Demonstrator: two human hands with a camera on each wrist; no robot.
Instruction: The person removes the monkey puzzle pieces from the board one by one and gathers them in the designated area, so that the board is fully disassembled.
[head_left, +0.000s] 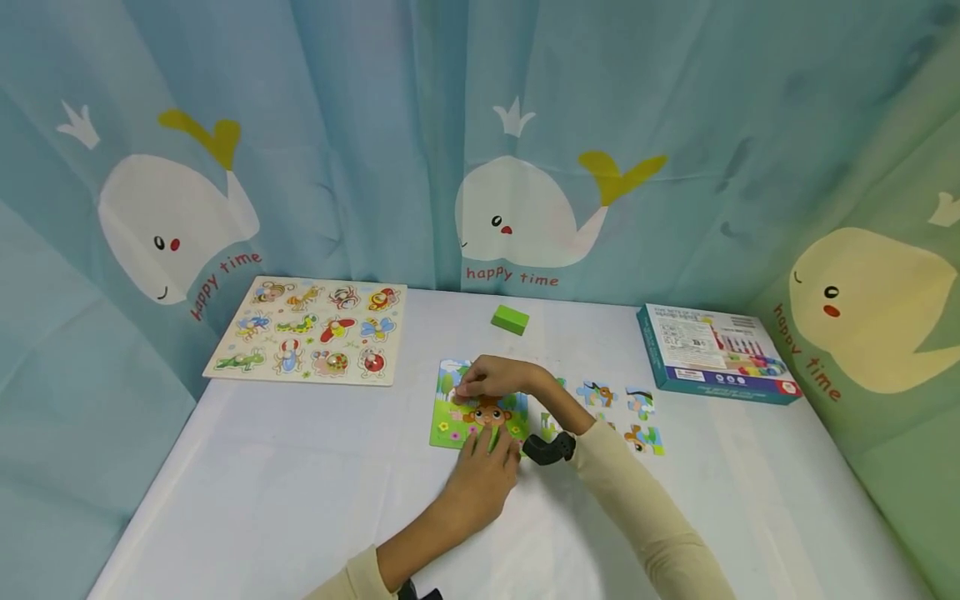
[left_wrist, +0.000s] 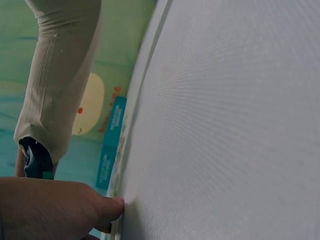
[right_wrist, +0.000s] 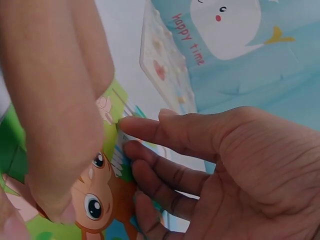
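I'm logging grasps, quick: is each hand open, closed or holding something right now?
Left hand: open, fingertips on the puzzle.
Right hand: fingertips at the puzzle; cannot tell whether it pinches a piece.

The monkey puzzle has a smooth printed face with slight sheen; its loose pieces look just as smooth. The insect board looks like painted wood, the box like glossy printed card. Matt, finely woven cloth covers the bench. The curtain is creased fabric, the sleeves ribbed knit, the wrist mount dark plastic-like.
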